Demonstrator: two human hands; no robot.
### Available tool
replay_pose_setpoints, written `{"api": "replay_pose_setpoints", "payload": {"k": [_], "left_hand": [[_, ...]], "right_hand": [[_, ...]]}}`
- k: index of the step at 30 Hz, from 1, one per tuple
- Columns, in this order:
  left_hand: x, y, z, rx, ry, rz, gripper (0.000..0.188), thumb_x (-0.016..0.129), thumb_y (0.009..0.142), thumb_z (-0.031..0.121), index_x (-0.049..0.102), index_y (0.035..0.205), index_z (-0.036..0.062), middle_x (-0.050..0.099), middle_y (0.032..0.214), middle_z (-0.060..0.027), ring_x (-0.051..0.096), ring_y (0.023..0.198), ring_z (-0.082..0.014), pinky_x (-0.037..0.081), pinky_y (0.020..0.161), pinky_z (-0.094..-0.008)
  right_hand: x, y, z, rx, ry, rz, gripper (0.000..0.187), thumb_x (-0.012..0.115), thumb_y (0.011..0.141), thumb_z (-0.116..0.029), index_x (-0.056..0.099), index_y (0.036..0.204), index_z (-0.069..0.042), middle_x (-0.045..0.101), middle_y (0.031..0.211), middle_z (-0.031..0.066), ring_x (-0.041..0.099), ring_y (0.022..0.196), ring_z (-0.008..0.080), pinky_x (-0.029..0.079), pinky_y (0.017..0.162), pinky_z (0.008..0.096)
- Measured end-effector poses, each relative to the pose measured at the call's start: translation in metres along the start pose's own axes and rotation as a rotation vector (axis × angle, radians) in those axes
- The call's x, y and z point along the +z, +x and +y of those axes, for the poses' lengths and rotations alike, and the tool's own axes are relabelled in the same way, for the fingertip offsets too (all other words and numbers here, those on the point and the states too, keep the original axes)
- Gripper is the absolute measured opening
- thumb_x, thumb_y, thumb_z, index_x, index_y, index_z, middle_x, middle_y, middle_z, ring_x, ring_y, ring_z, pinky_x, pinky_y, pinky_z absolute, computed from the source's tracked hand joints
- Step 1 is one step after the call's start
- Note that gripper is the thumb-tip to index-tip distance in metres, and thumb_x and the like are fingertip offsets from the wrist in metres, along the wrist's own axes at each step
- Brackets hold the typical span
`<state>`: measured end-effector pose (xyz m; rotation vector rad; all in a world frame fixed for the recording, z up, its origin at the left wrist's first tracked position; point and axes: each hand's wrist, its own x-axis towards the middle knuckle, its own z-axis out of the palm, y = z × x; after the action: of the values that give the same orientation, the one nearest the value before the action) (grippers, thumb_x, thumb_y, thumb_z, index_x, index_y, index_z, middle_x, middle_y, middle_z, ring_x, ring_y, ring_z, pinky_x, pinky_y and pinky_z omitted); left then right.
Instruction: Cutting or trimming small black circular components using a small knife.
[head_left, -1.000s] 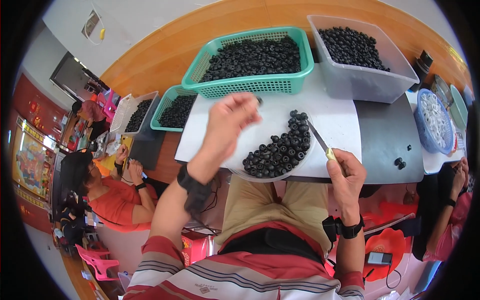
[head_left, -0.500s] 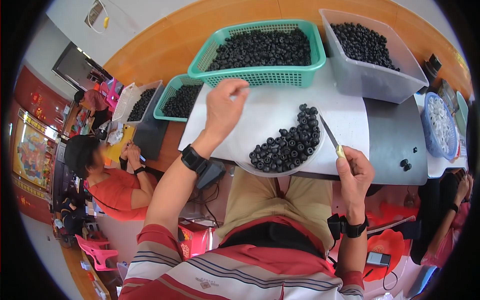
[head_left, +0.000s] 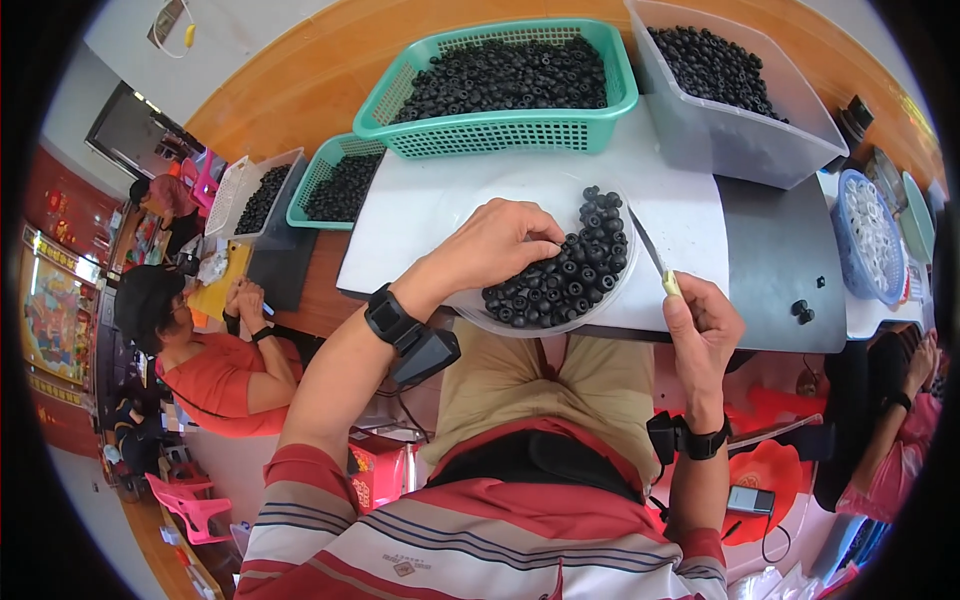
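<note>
A pile of small round black parts with holes [head_left: 570,280] lies in a shallow clear round tray [head_left: 478,312] at the table's near edge. My left hand [head_left: 505,243] reaches over the tray, thumb and fingers pinched together at the pile's upper left edge. What sits between those fingertips, if anything, is hidden. On the right, my right hand [head_left: 703,318] is closed round the yellowish handle of a small knife [head_left: 650,243]. Its blade points up and to the left, beside the tray's right rim.
Behind the tray stand a green basket [head_left: 490,140] and a clear plastic bin [head_left: 745,140], both holding black parts. A smaller green basket [head_left: 318,222] is at left. Several loose parts [head_left: 803,310] lie on the dark mat at right, near a blue basket [head_left: 868,275]. A co-worker [head_left: 235,370] sits at left.
My left hand has come down from near the green basket to the pile, its fingers now at the black parts. The right hand keeps the knife in nearly the same place. The view has shifted slightly.
</note>
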<state>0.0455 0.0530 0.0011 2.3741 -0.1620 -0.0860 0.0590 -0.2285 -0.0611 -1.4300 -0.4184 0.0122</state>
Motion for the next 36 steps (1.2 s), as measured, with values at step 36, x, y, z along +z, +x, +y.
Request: {"api": "replay_pose_setpoints", "payload": {"k": [36], "left_hand": [[0.033, -0.026, 0.032, -0.175, -1.398, 0.200, 0.030, 0.059, 0.098, 0.011, 0.058, 0.123, -0.0046, 0.068, 0.100, -0.0102, 0.069, 0.089, -0.0160, 0.061, 0.083, -0.0308]], "right_hand": [[0.025, -0.002, -0.016, -0.049, -0.039, -0.076, 0.025, 0.075, 0.086, -0.011, 0.068, 0.106, 0.002, 0.068, 0.088, 0.0046, 0.058, 0.076, 0.0079, 0.045, 0.068, 0.0218]]}}
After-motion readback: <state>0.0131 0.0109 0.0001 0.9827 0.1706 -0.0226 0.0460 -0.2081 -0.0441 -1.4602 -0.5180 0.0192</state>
